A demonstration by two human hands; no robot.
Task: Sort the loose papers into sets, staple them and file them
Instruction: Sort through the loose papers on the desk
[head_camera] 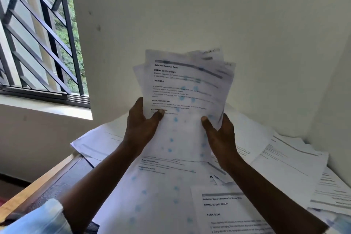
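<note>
So we're at the sorting step here, nowhere near stapling by the look of it. We've got a fanned bundle of white printed paper sheets (182, 89) held upright, clear of the desk and above the mess below. The left grip (143, 129) has its thumb pressed on the front page near the lower left edge, fingers out of sight behind. The right grip (221, 137) pinches the lower right edge the same way, thumb in front. Both are closed on that bundle, nothing else in them.

The front page reads something like "Bathroom Toiletries Reset" with headings under it. The sheets behind poke out crooked at the top, so the bundle isn't squared up. Underneath, the dark brown desk with the pale wooden edge (62, 178) carries a spread of loose white printed pages (284, 159), overlapping every which way. One white page with a different title (228, 213) lies flat beside the right forearm.

Our guess for the next move: read the titles, thumb through the bundle, pull out the pages that belong together, then tap the edges even. That needs one grip to loosen while the other pinches firmly, or the fan slides apart. We can't spot a stapler or a file anywhere in view.
</note>
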